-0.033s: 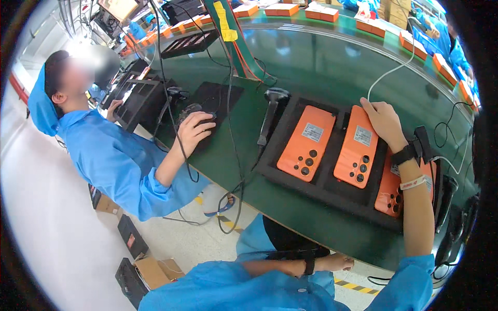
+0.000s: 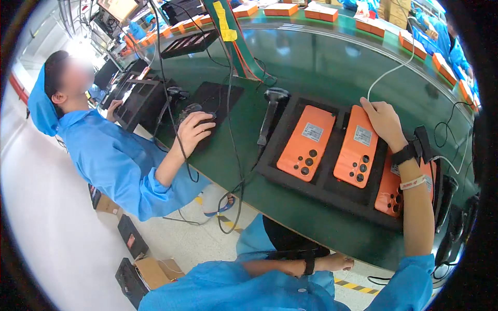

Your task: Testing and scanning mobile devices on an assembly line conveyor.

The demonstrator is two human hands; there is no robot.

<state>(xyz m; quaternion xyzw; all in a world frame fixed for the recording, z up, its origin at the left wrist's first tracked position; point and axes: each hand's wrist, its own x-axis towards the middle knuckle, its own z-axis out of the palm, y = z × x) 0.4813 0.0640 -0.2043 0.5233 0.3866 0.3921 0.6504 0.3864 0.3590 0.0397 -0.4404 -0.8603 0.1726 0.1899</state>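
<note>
My right hand (image 2: 384,122) is closed at the far end of the middle orange phone (image 2: 353,150), its fingers around the end of a white cable (image 2: 391,70). The plug is hidden by the fingers. This phone lies back up, tilted over a black foam tray (image 2: 324,191), with its camera lenses toward me. To its left, another orange phone (image 2: 308,140) sits in the tray. A third orange phone (image 2: 388,199) lies partly under my right forearm. My left hand (image 2: 332,262), loosely curled, rests low in front of my body, below the table edge; nothing shows in it.
A handheld scanner (image 2: 273,111) stands left of the tray. Black cables (image 2: 239,160) hang across the green table (image 2: 218,171). At left, a co-worker in blue (image 2: 114,155) has a hand on a mouse. Orange boxes (image 2: 321,11) line the conveyor beyond. Cartons (image 2: 155,272) sit on the floor.
</note>
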